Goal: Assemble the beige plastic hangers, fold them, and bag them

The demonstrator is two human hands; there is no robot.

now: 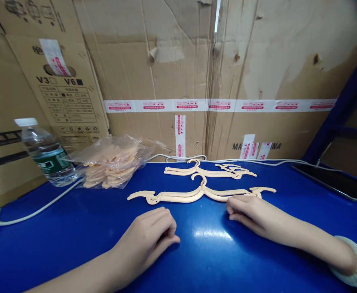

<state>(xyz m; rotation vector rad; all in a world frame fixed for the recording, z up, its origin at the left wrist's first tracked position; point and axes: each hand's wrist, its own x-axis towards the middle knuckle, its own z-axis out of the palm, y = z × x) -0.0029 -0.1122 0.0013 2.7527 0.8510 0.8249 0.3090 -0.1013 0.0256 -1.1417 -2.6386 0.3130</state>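
Note:
A pale peach plastic folding clothes hanger (181, 198) lies spread out on the blue table, its hook toward the back and an end piece at either side. Behind it is a second hanger (213, 173) of the same kind, its left arm shorter and without an end piece; small loose hanger parts (231, 167) lie by its right arm. My left hand (151, 230) rests in front of the near hanger, fingers curled in, with nothing visible in it. Beside the near hanger's right arm, my right hand (248, 209) is closed, its fingertips tucked underneath and partly hidden.
At the left stand a water bottle (48, 156) and a clear plastic bag (111, 162) full of peach hanger parts. A white cable (38, 211) runs across the table. A dark tablet-like device (334, 181) lies at the right. Cardboard (154, 134) walls the back.

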